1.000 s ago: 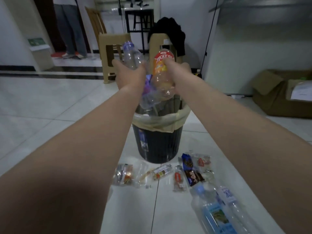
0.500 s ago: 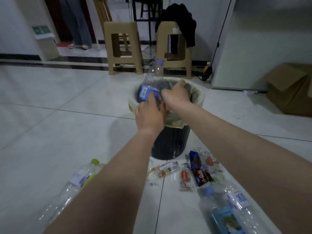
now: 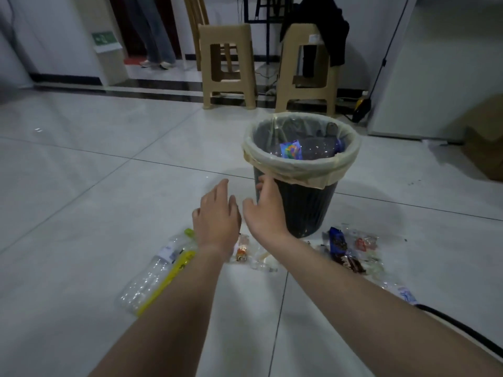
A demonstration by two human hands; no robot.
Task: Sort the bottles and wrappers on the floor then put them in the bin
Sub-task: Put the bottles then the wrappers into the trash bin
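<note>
Bottles and wrappers lie scattered on the pale tiled floor [image 3: 81, 213] in front of the black ribbed bin [image 3: 307, 210], whose rim is covered by a pale liner bag [image 3: 299, 170]. Inside the bin rests a clear bottle [image 3: 318, 148] on its side, with a blue, multicoloured label whose print is too blurred to read.

Left of the bin lies a clear bottle with a green cap [image 3: 152, 273] and a white label with dark marks that cannot be read. A yellow-labelled bottle [image 3: 174, 273] lies just beside it. Between the two forearms sits a small orange-printed wrapper [image 3: 241, 250]. To the right of the bin are a dark blue wrapper [image 3: 336, 242], a brown wrapper [image 3: 351, 263] and a clear wrapper with red print [image 3: 366, 242], all close together. A blue-labelled bottle [image 3: 405, 293] shows partly behind the right forearm.

Both hands hold nothing. The left hand [image 3: 217, 219] hangs palm down with its fingers straight and loosely spread. The right hand [image 3: 265, 210] has relaxed, slightly curved fingers in front of the bin's wall; whether they touch it cannot be told.

Behind the bin stand two beige stools [image 3: 226, 63], and a green sign [image 3: 104, 38] further back is unreadable.
</note>
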